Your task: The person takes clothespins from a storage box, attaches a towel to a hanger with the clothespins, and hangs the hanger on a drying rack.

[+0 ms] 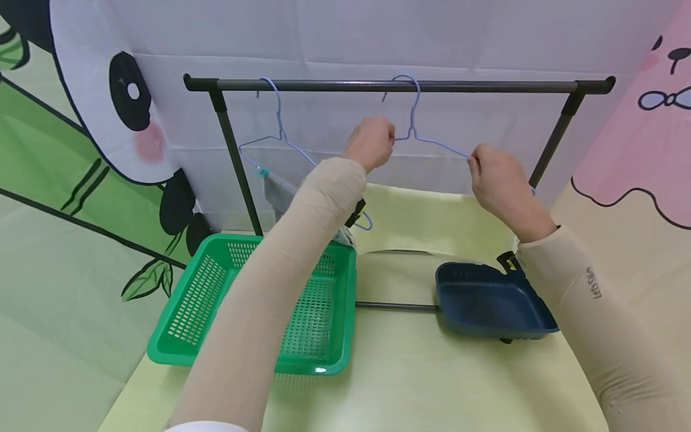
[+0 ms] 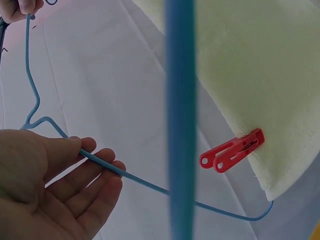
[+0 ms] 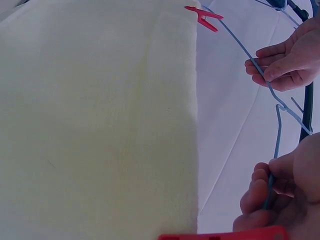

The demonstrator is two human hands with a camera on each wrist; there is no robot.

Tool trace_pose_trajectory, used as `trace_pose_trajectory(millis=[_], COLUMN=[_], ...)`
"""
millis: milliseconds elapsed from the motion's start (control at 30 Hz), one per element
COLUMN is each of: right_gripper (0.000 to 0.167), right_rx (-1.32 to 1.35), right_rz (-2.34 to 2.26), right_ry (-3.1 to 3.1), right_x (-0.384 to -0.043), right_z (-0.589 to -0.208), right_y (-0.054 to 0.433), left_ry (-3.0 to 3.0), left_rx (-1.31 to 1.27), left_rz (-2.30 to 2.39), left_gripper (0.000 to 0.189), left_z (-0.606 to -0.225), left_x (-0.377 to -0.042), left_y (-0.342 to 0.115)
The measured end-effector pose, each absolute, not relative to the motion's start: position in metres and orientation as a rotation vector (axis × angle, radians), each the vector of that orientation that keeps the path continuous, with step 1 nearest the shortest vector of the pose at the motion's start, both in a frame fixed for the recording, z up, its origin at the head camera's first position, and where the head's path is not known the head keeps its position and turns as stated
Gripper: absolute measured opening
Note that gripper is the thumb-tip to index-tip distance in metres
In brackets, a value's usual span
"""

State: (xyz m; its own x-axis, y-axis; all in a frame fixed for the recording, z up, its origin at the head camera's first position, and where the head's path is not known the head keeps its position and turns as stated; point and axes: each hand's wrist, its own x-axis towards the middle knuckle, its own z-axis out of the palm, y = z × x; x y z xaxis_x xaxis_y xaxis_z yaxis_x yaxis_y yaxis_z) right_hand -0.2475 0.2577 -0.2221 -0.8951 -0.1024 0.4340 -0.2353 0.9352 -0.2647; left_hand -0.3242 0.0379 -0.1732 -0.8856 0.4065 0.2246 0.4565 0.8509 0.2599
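Observation:
A blue wire hanger (image 1: 411, 123) hooks over the dark rail (image 1: 502, 87). My left hand (image 1: 371, 144) pinches its left shoulder wire, thumb against fingers. On the opposite shoulder, my right hand (image 1: 501, 183) holds the wire between thumb and curled fingers. Below the hands hangs a pale yellow cloth (image 1: 432, 210). In the left wrist view, a red clothespin (image 2: 232, 151) grips the cloth's edge near the hanger's end. The right wrist view shows the cloth's broad face, a red clothespin (image 3: 204, 18) at its top, and another red piece (image 3: 225, 234) at the bottom edge.
Left of it, a second blue hanger (image 1: 279, 129) carries a grey cloth (image 1: 276, 191) with a teal clip (image 1: 262, 172). A green basket (image 1: 349, 324) stands on the table (image 1: 410, 384) under my left arm. A dark blue bin (image 1: 491, 303) stands at right.

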Motion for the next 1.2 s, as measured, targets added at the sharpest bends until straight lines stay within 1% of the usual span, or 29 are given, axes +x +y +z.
trace_pose_trajectory(millis=[267, 567, 767, 1033, 1200], right_gripper=[0.027, 0.025, 0.022, 0.023, 0.028], right_rx=[0.323, 0.41, 0.446, 0.482, 0.454], right_rz=[0.433, 0.434, 0.411, 0.33, 0.33], right_ry=[-2.65, -2.622, -2.64, -2.675, -2.741], right_x=[-0.244, -0.245, -0.243, -0.232, -0.221], right_z=[-0.231, -0.239, -0.243, -0.245, -0.243], right_y=[0.248, 0.238, 0.237, 0.234, 0.235], left_ry=[-2.93, -2.936, -2.922, -2.909, -2.916], left_rx=[-0.63, -0.643, -0.7, -0.754, -0.768], left_rz=[-0.457, -0.417, -0.392, -0.38, -0.487], left_gripper=[0.025, 0.026, 0.027, 0.03, 0.032], left_z=[-0.174, -0.172, -0.172, -0.171, -0.169], left_x=[-0.326, -0.323, -0.323, -0.323, -0.316], left_y=[0.034, 0.024, 0.02, 0.012, 0.005])
